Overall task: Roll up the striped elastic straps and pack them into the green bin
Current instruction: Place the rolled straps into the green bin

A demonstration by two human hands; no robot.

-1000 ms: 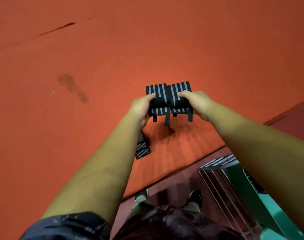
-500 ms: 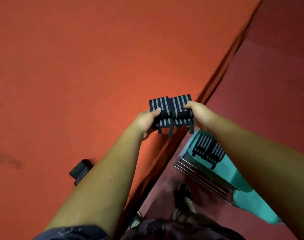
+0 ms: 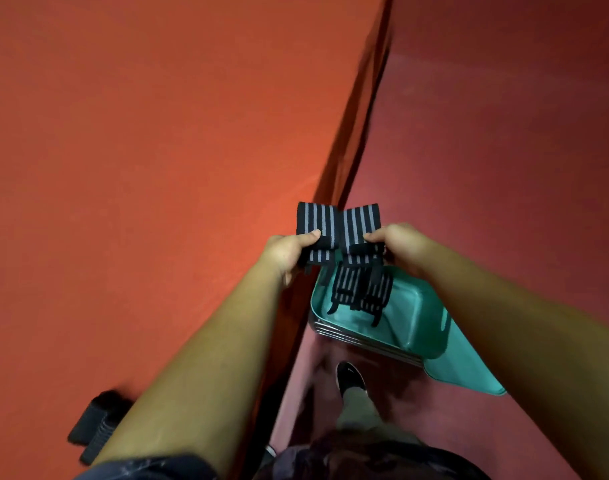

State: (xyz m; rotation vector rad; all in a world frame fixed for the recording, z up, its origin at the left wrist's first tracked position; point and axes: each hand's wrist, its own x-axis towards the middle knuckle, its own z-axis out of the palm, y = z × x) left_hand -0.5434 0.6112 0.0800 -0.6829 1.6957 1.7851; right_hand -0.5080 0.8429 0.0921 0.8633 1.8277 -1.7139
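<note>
Two rolled black straps with grey stripes are held side by side in the air. My left hand [image 3: 285, 252] grips the left roll [image 3: 316, 223] with its thumb on top. My right hand [image 3: 396, 242] grips the right roll [image 3: 360, 223] the same way. Both rolls hover just beyond the far rim of the green bin [image 3: 412, 322], which stands on the floor below and to the right. Two rolled striped straps [image 3: 360, 292] lie inside the bin at its far end, loose tabs hanging out.
The orange table top [image 3: 140, 168] fills the left, its edge running diagonally down past the bin. Another dark rolled strap [image 3: 95, 422] lies on the table at the lower left, partly behind my left forearm. My shoe [image 3: 350, 377] stands on the dark red floor.
My view and both hands have swung right, from over the table to the table edge above the bin. The bin and its straps have come fully into view. My grip on both rolls is unchanged.
</note>
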